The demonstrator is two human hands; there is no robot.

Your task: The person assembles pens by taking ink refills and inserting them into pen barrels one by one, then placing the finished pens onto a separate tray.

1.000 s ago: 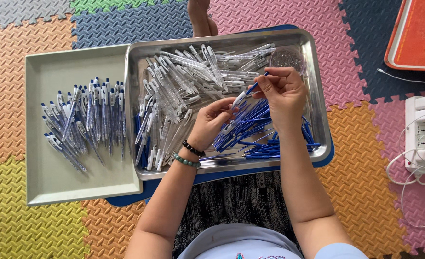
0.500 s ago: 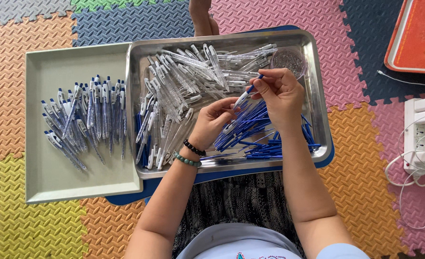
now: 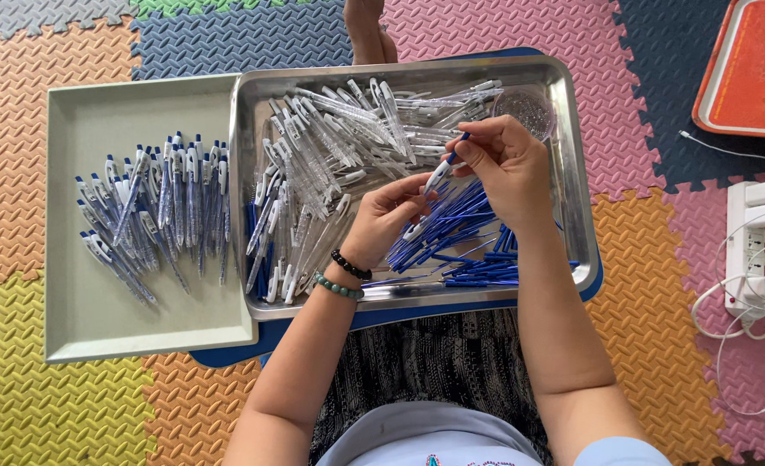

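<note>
The left hand (image 3: 393,216) grips a clear pen barrel (image 3: 430,185); the right hand (image 3: 505,164) pinches what looks like a blue refill (image 3: 458,142) at its top, above the steel tray (image 3: 572,216) of blue refills (image 3: 460,237).

Two bare forearms are seen reaching up from the bottom of the frame, with no sleeves covering them below the elbow. On the left wrist two bracelets are worn: a black beaded bracelet (image 3: 351,265) and, just behind it, a green beaded bracelet (image 3: 339,286). The left hand (image 3: 385,220) and the right hand (image 3: 507,164) are left uncovered, without gloves or rings that can be made out. A light blue top (image 3: 434,436) is worn, and a dark patterned garment (image 3: 438,362) covers the lap.
</note>
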